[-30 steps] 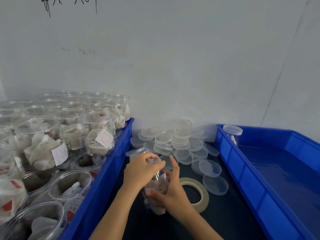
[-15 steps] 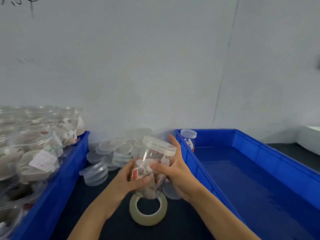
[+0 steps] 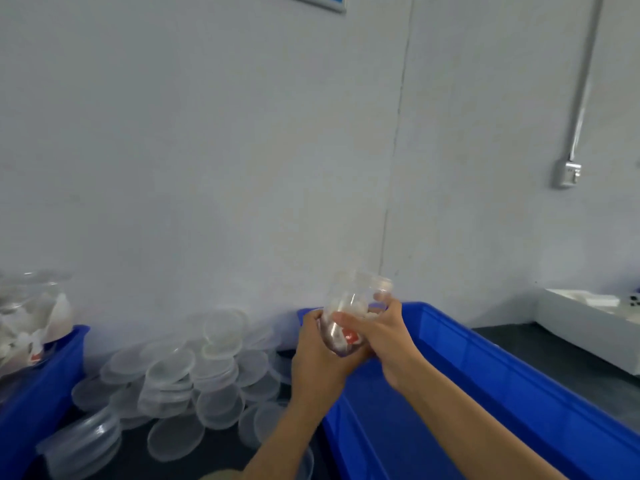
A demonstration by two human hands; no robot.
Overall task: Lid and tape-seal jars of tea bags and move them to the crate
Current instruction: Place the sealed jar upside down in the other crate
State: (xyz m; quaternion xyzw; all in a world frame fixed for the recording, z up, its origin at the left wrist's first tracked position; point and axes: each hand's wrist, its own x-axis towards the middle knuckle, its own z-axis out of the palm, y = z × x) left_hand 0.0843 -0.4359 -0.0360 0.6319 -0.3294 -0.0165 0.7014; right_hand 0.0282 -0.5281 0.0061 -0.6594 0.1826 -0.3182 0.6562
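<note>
A clear lidded jar of tea bags (image 3: 349,306) is held up in the air, tilted to the right, over the near-left corner of the blue crate (image 3: 512,382) on the right. My left hand (image 3: 317,358) grips its lower part from the left and below. My right hand (image 3: 377,336) grips it from the right, thumb across the front. A red tag shows through the jar's wall. The crate's floor looks bare where visible.
A pile of loose clear lids (image 3: 194,379) lies on the dark table between the crates. A second blue crate (image 3: 38,386) at the left holds open jars of tea bags (image 3: 31,313). A white tray (image 3: 595,323) sits at far right.
Both hands have lifted the jar off the table and carried it right, over the right crate. The view has swung right; the tape roll has nearly left the frame.
</note>
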